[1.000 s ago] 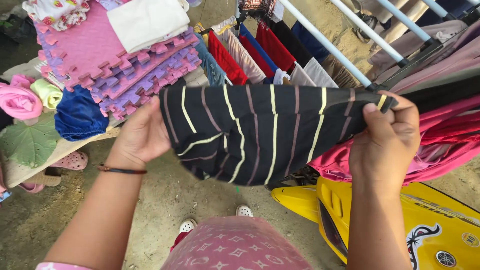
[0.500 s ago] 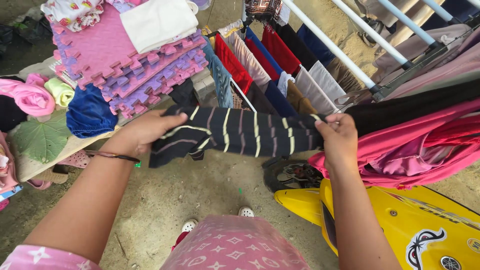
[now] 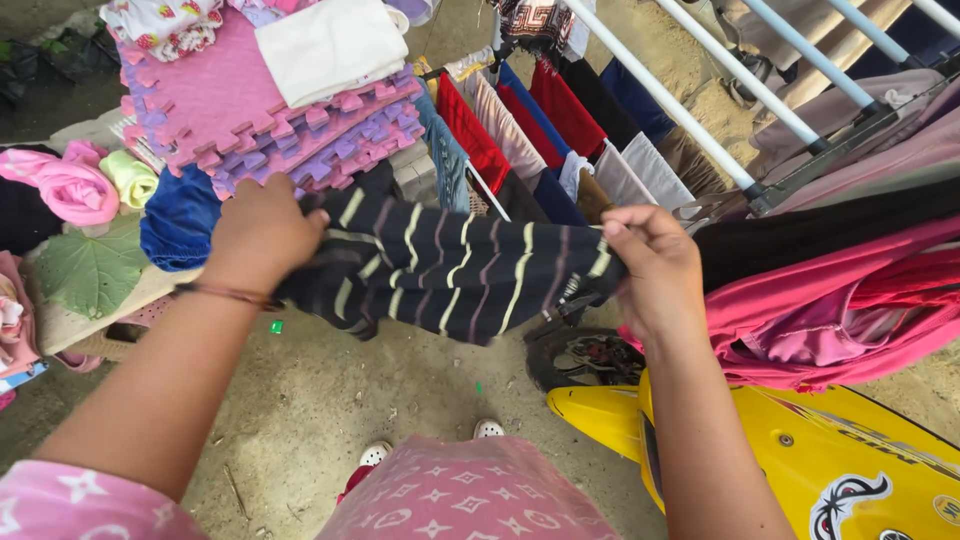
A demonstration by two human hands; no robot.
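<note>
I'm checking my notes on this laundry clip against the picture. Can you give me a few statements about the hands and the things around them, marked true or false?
1. Both hands grip the dark striped garment, the left hand at one end and the right hand at the other. True.
2. The garment is spread out wide and flat. False: it is bunched into a narrow band between the hands.
3. A white folded cloth lies on the stack of pink and purple foam mats. True.
4. The scooter under the right arm is blue. False: it is yellow.
</note>
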